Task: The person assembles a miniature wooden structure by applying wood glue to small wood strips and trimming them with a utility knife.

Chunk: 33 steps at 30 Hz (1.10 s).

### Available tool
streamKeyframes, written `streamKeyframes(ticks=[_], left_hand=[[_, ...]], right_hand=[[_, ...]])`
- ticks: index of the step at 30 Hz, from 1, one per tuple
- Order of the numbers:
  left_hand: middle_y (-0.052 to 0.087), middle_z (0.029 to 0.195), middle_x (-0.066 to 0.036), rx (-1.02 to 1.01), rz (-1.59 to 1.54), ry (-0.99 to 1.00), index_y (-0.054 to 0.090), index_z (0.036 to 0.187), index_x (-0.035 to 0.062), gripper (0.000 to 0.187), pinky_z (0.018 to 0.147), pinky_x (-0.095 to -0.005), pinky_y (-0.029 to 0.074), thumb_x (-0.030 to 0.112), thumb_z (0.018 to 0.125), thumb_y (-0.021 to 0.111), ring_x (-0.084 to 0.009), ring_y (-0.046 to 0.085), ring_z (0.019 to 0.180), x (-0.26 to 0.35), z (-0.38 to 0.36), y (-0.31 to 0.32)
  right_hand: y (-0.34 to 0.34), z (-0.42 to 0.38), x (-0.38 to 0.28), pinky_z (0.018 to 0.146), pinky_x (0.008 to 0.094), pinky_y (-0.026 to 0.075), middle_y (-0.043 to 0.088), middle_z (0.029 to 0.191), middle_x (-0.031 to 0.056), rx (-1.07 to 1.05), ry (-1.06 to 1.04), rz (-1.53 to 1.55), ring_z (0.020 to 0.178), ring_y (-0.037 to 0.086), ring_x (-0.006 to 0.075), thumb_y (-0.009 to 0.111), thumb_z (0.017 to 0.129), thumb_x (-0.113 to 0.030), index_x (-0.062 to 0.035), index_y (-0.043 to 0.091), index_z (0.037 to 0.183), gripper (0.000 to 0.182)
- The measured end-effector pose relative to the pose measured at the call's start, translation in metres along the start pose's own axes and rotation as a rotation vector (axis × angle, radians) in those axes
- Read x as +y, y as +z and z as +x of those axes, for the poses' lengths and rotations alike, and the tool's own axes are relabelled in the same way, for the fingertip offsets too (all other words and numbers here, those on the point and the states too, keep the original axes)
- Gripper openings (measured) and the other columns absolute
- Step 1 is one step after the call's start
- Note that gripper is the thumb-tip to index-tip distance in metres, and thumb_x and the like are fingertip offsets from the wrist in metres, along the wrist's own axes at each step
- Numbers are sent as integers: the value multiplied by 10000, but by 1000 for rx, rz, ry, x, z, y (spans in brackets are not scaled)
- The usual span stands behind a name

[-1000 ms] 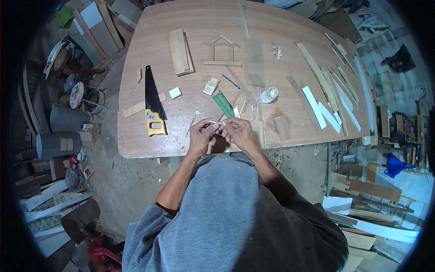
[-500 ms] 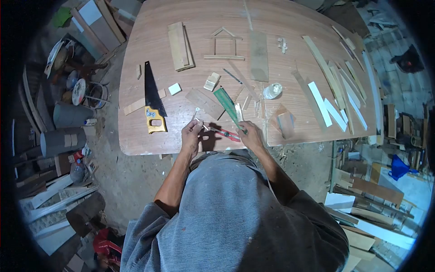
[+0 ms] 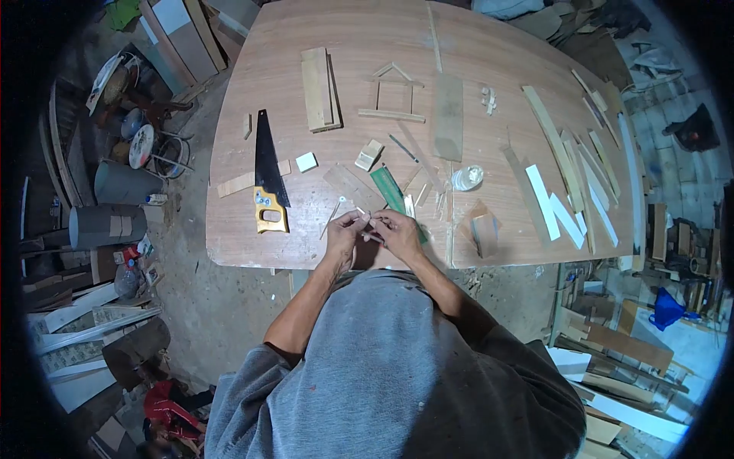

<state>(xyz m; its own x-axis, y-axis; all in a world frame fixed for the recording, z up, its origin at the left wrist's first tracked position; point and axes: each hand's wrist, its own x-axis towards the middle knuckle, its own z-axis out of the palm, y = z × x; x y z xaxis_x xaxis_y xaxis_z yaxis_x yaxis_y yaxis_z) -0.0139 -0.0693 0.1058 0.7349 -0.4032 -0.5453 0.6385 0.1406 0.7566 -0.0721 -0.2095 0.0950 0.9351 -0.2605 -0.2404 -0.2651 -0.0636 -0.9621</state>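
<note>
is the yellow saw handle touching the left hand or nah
Apart. The head view shows bare tabletop between the saw handle and the left hand, which is raised with the right hand around a small stick.

No text, label, brand, number or sign can be read anywhere in this view. The green ruler [image 3: 395, 193] on the wooden table [image 3: 489, 46] may carry markings, but they are too small and blurred to make out. The yellow handle of the handsaw [image 3: 268, 176] shows no legible brand. The small white container [image 3: 467, 177] and the grey buckets [image 3: 107, 226] on the floor bear pale patches that could be labels, yet nothing on them resolves into letters or digits.
</note>
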Motion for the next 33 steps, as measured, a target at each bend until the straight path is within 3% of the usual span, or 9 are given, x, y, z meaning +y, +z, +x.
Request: streamKeyframes(ticks=[9,11,13,15,19,24,27,29,33], left_hand=[[658,771,-14,-34,141,5,664,892,85,88,596,-278,498,172,884,651,-96,600,662,2,61,26],[658,776,-10,-10,171,34,668,908,80,81,585,-270,502,155,882,651,-93,600,668,-4,69,17],[655,776,-1,49,196,18,670,917,75,88,575,-262,506,153,880,657,-91,602,670,-7,74,7],[659,786,-21,103,225,-7,646,999,64,143,578,-262,514,125,871,667,-97,617,678,-23,84,-11],[663,798,-44,122,239,-30,606,1123,35,279,583,-253,512,90,859,677,-110,630,694,-24,69,-13],[652,870,-43,28,350,70,603,1181,32,330,595,-240,504,85,862,672,-104,601,685,-23,51,-3],[652,878,-46,-17,317,97,626,1142,18,275,593,-242,509,64,872,649,-104,608,679,-22,46,12],[659,858,-44,-72,317,134,628,1133,5,268,601,-244,513,65,872,649,-105,618,692,-10,38,25],[672,870,-50,-133,208,171,638,1125,-2,282,637,-241,515,81,858,677,-98,616,729,9,25,52]], right_hand=[[-89,47,35,703,243,515,691,852,61,52,43,-40,784,637,120,627,871,-44,-1,680,1003,149],[-128,39,64,675,285,524,696,791,123,354,106,-256,730,664,156,673,800,-52,-3,692,878,94],[-147,25,83,678,302,523,691,775,135,363,64,-360,727,671,187,675,785,-57,-8,693,860,91],[-150,16,102,715,369,520,685,801,160,282,29,-501,764,670,289,677,756,-91,-24,691,859,124],[-121,-5,93,750,442,507,663,865,171,111,-113,-833,840,634,354,669,753,-121,-44,688,899,166],[-106,-14,96,740,465,495,631,875,186,115,-84,-900,871,609,384,629,756,-63,-53,667,906,155],[-101,-9,85,718,390,511,650,859,144,164,-126,-925,821,643,299,629,786,-28,-24,650,923,138],[-97,-2,91,698,283,501,653,855,63,194,44,-173,782,628,154,640,831,-17,4,637,934,105],[-84,2,-12,758,221,477,636,889,22,63,89,269,831,591,95,658,854,-22,11,633,980,132]])
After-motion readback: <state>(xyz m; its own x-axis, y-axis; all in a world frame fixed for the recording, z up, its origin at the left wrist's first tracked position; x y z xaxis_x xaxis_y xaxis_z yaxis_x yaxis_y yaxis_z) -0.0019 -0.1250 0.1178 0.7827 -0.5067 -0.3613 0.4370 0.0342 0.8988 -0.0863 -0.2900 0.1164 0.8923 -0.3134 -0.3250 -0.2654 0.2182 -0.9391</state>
